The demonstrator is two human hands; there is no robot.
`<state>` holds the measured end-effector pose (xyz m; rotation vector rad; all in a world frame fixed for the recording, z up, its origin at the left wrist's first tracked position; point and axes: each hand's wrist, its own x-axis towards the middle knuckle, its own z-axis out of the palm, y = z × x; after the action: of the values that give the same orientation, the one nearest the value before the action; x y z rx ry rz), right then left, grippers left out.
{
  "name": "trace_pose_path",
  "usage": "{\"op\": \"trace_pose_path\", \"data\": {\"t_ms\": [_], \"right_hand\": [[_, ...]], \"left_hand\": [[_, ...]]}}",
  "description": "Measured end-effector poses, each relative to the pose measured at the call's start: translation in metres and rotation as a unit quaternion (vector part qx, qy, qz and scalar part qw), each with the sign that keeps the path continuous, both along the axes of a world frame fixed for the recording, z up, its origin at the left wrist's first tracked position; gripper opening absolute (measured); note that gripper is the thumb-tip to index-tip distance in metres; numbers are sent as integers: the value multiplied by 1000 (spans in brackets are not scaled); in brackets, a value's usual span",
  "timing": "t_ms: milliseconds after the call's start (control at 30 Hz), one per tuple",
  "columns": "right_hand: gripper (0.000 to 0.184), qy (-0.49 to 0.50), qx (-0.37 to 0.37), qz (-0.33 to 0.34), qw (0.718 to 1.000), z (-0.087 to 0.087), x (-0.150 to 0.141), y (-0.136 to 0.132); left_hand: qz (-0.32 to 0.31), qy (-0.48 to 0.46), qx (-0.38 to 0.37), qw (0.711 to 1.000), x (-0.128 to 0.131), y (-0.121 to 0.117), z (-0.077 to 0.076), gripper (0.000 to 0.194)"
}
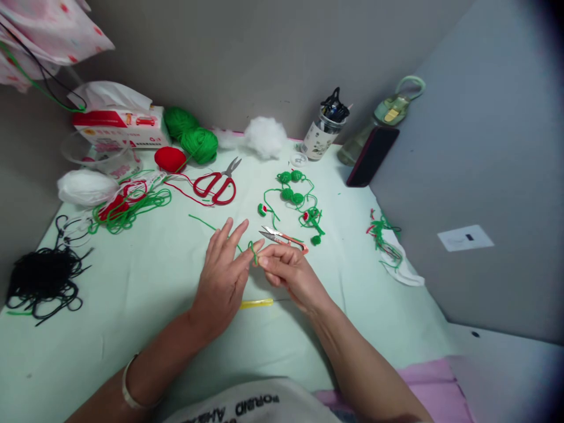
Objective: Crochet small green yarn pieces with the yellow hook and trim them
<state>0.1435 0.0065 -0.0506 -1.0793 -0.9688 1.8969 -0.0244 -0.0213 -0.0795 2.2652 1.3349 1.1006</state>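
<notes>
My left hand (223,273) has its fingers spread, with a loop of green yarn (253,252) round its index finger near the tip. A tail of the yarn runs out behind the fingers to the upper left. My right hand (288,269) pinches the yarn at the loop's right side between thumb and forefinger. Just beyond it lie orange-handled thread snips (282,236), partly covered by that hand. A yellow-handled crochet hook (258,303) rests on the table below my hands, its left end hidden by my left hand.
Several small green crocheted pieces (287,194) lie beyond the snips. Red-handled scissors (215,187), green yarn balls (199,145) and a tissue box (123,126) are back left. Black yarn (42,276) sits far left. A phone (373,157) leans against a bottle (359,141) at back right.
</notes>
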Motion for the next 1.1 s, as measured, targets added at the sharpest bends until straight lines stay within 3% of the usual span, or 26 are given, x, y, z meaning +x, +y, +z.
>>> {"op": "trace_pose_path", "data": {"t_ms": [200, 367, 433, 567, 700, 833, 933, 1100], "right_hand": [[27, 16, -12, 34, 999, 0, -2, -2], [23, -67, 99, -20, 993, 3, -1, -6], [21, -120, 137, -46, 982, 5, -1, -8], [17, -211, 215, -52, 952, 3, -5, -16], [15, -268, 295, -34, 917, -1, -9, -22], [14, -302, 349, -39, 886, -4, -10, -25], [16, -343, 429, -40, 835, -6, -10, -25], [25, -500, 539, -2, 678, -9, -10, -27]], "left_hand": [[4, -4, -5, 1000, -2, 1, -1, 48], [25, -96, -67, 993, -5, 2, 4, 28], [57, -170, -131, 975, -6, 2, 8, 18], [91, -311, -265, 908, -5, 1, 13, 8], [78, -397, -319, 857, -3, 0, 14, 11], [83, -425, -341, 835, -1, -1, 17, 12], [87, -437, -347, 825, 0, -1, 18, 12], [99, -456, -361, 808, 0, -1, 16, 13]]}}
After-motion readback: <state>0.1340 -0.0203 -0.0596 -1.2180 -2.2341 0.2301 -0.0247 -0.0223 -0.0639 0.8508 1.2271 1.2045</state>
